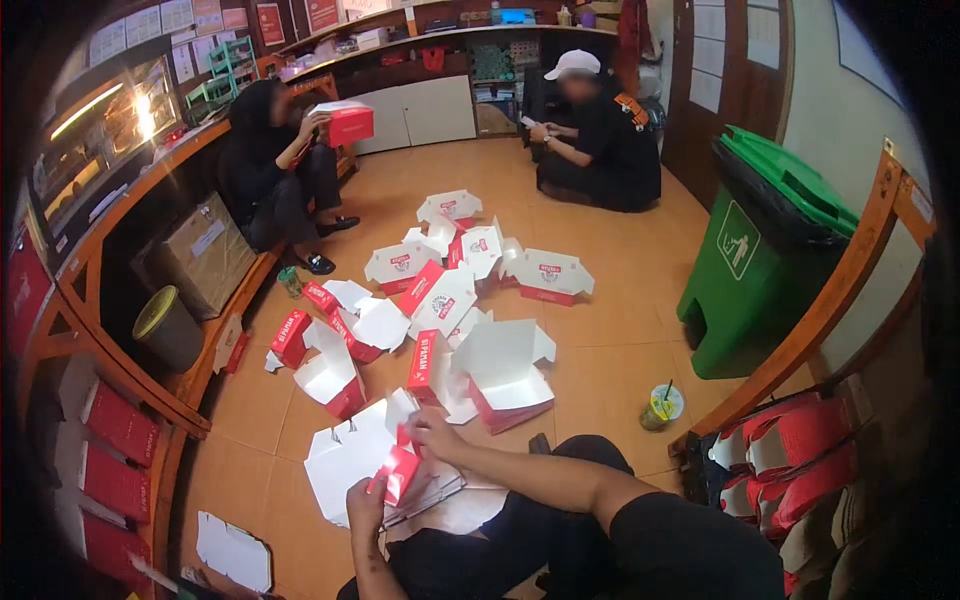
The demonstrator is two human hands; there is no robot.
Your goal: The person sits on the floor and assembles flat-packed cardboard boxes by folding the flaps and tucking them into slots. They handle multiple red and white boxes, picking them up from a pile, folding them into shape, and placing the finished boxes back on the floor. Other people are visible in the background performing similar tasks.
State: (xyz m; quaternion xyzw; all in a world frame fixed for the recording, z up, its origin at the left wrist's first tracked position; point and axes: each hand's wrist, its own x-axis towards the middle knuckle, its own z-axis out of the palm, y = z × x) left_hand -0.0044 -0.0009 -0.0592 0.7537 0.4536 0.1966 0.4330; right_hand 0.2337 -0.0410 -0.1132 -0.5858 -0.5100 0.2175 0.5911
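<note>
Both hands grip a red and white cardboard box [400, 472] above my lap. My left hand [366, 505] closes on its near left side, while my right hand [436, 436] pinches its upper right edge. Part of the box is hidden behind my fingers, so how far it is folded I cannot tell. Beneath it lies a stack of flat white cardboard blanks [335, 470]. Just beyond my right hand stands an open folded box [505, 385] with its white lid raised. A red side panel of another box [422, 362] is left of that one.
Several folded boxes [400, 262] are heaped mid-floor. One person [270, 170] holds a red box [350, 122] at far left; another [600, 150] squats at the back. A green bin [740, 270] and a drink cup [661, 408] stand right. A flat blank [234, 552] lies near left.
</note>
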